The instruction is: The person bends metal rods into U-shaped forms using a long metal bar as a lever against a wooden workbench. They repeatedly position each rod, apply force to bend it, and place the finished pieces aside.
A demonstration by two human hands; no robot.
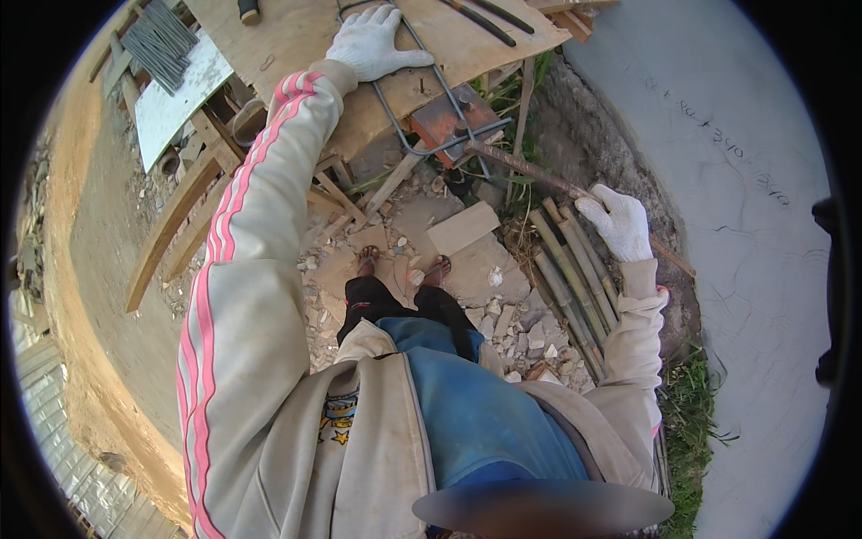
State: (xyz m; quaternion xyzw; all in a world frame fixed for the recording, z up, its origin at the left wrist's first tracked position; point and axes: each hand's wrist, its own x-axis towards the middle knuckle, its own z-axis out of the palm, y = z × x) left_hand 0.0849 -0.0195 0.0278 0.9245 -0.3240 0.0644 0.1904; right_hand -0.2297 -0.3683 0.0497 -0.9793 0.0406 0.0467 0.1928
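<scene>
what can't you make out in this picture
- Head view: the stretch of bent rod frame under the left hand, hidden by its glove.
- Head view: the part of the rusty bar inside the right hand, hidden by its closed fingers.
- Head view: the far ends of the two dark handles, cut off by the top edge.
</scene>
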